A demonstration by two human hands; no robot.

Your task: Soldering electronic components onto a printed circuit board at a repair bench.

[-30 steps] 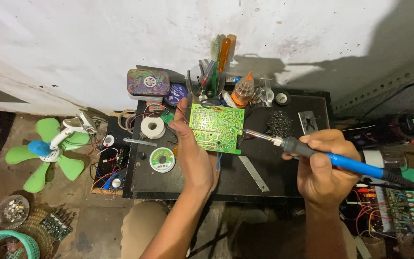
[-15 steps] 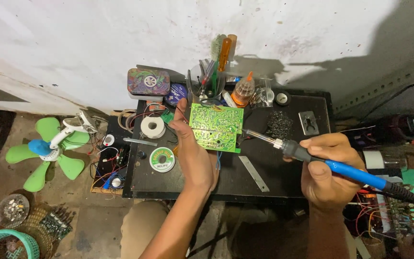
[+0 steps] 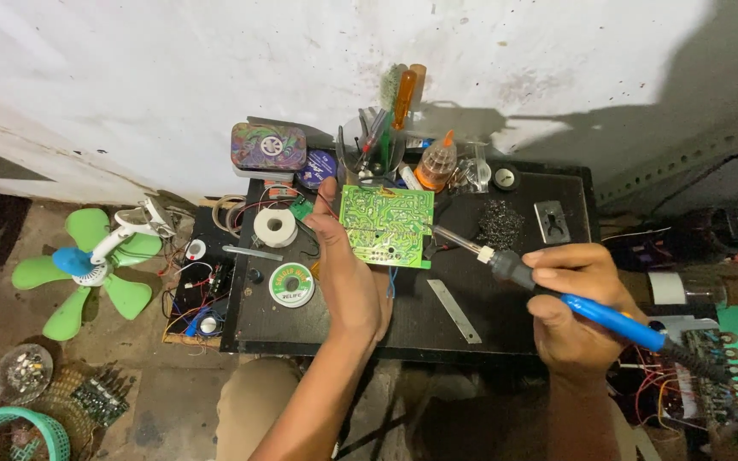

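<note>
**Left hand on the board, right hand on the iron**

Head view. Left hand (image 3: 345,271) curled around the left edge of a green circuit board (image 3: 388,225), thumb up along the side, fingers behind it; board held tilted above the black work table (image 3: 489,329), solder side toward the camera. Right hand (image 3: 576,300) closed in a firm grip on a blue-handled soldering iron (image 3: 557,293), fingers wrapped over the handle, metal tip aimed left and ending just beside the board's right edge; contact with the board impossible to tell. Dark cable trailing from the handle's rear toward the lower right.

On the table near the left hand: a green-labelled solder spool (image 3: 291,284), a white tape roll (image 3: 275,227), a flat metal strip (image 3: 453,311) between the two hands. Behind the board: a cup of tools (image 3: 371,154) with an orange-handled screwdriver, an orange-capped bottle (image 3: 435,166), a patterned tin (image 3: 268,146). Right of the board, a dark heap of small parts (image 3: 500,224). On the floor to the left, a small green fan (image 3: 87,269) and a teal basket (image 3: 10,434).
</note>
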